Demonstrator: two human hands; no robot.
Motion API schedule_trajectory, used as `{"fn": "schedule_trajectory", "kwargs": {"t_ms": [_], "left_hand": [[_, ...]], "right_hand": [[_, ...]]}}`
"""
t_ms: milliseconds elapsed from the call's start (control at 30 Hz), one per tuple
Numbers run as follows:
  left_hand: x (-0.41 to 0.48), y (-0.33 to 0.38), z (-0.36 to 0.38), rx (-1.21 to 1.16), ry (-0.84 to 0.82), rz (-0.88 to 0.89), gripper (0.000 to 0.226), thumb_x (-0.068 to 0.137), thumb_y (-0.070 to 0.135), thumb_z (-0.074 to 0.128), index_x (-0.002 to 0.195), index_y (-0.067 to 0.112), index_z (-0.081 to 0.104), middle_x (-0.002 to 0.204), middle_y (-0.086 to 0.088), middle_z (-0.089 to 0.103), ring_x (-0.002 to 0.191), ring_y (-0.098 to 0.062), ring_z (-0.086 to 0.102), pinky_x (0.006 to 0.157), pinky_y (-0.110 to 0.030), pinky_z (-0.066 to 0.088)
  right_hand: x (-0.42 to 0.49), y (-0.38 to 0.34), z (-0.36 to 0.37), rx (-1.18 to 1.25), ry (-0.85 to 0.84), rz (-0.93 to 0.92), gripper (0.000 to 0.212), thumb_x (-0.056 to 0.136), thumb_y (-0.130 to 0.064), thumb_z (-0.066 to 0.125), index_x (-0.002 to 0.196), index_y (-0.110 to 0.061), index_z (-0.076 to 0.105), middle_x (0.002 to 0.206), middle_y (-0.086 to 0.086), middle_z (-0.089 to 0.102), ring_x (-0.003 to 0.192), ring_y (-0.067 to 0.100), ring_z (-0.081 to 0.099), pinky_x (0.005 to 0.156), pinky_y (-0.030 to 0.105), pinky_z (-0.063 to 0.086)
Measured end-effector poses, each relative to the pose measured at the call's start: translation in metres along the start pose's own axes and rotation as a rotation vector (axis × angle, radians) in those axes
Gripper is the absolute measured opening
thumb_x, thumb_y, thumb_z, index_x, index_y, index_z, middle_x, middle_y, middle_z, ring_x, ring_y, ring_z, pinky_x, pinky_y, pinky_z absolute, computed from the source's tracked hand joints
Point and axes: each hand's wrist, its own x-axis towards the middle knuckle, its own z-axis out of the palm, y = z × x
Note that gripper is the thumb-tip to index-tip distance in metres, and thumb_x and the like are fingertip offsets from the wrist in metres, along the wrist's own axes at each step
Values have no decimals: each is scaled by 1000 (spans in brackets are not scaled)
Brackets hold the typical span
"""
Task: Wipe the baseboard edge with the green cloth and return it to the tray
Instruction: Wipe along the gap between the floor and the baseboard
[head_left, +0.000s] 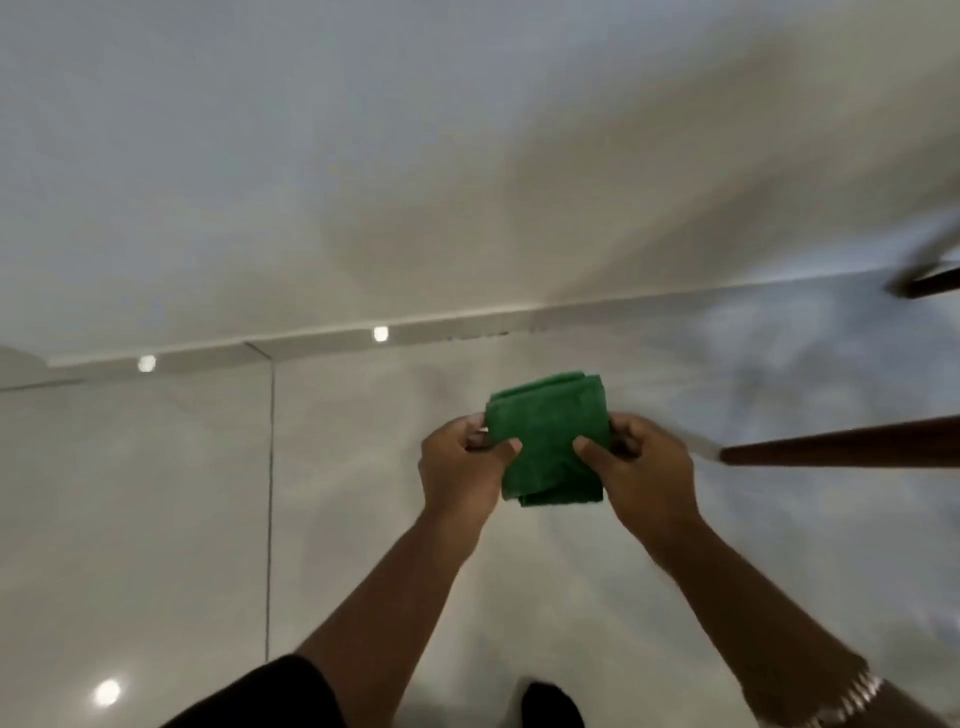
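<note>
The green cloth (548, 441), folded into a thick pad, is held in the air above the glossy tiled floor (156, 519), short of the baseboard (322, 340) where the wall (363, 156) meets the floor. The left hand (460, 467) grips the cloth's left edge, thumb on top. The right hand (641, 467) grips its right edge the same way. Two dark wooden legs (831, 449) stand at right, apart from the hands. The picture is blurred.

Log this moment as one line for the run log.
phase: cloth prep | green cloth: folded, held above floor | left hand: grips left edge | right hand: grips right edge | baseboard: not touched | tray: not in view
</note>
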Motion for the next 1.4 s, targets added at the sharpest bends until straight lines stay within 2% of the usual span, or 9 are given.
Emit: {"fn": "schedule_trajectory", "kwargs": {"t_ms": [200,333,400,533,633,733,1067,1233,1400], "left_hand": [[127,-72,-6,-64,22,60,36,76,-3,75,109,8,71,103,-20,73,97,-34,72,89,-45,60],[180,-99,-4,14,2,255,30,80,-5,70,106,10,72,86,-7,73,83,-22,71,85,-34,60],[198,-106,-12,285,106,562,21,87,3,62,105,6,74,89,-8,74,83,-24,70,86,-33,56],[229,-122,-48,918,297,964,39,88,15,47,119,3,67,121,-20,67,113,-41,62,95,-46,43],[244,-129,-65,1219,211,833,64,93,34,36,152,8,34,160,-16,34,150,-33,29,119,-58,19],[252,-125,-67,1285,180,782,76,93,48,28,158,11,15,168,-12,13,155,-28,10,122,-59,8],[257,-125,-66,1345,218,791,79,93,54,27,157,10,18,167,-13,16,155,-32,14,121,-60,9],[255,-121,-65,1338,227,796,79,91,52,31,157,8,19,167,-15,17,154,-33,15,121,-61,9],[254,-118,-66,1337,199,796,80,92,54,30,156,7,22,166,-16,19,154,-34,17,120,-62,11]], "right_hand": [[102,57,101,38,18,-103,29,86,-16,73,113,-19,64,98,-4,70,83,6,66,64,9,51],[149,74,137,12,168,-150,30,82,-14,77,110,-15,67,94,-4,66,83,9,62,59,-2,47],[154,75,152,-15,324,-179,30,81,-11,76,110,-12,67,102,1,68,92,15,62,81,18,57],[145,76,194,-359,399,-452,40,88,-32,65,122,-12,63,136,13,56,127,30,47,111,54,37],[152,86,218,-640,281,-499,60,93,-50,48,142,-15,45,156,10,36,145,31,27,119,61,10],[163,97,214,-738,249,-530,66,96,-53,37,149,-14,33,160,9,28,149,30,17,119,62,7],[228,87,148,-570,547,-95,68,94,-49,47,146,-7,35,156,14,33,147,29,22,121,57,9],[190,71,221,-633,470,-258,66,93,-47,47,142,-4,42,152,16,40,144,32,28,117,60,8],[199,87,180,-725,371,-492,62,94,-51,50,136,-7,51,144,14,51,138,30,39,117,55,21]]}}
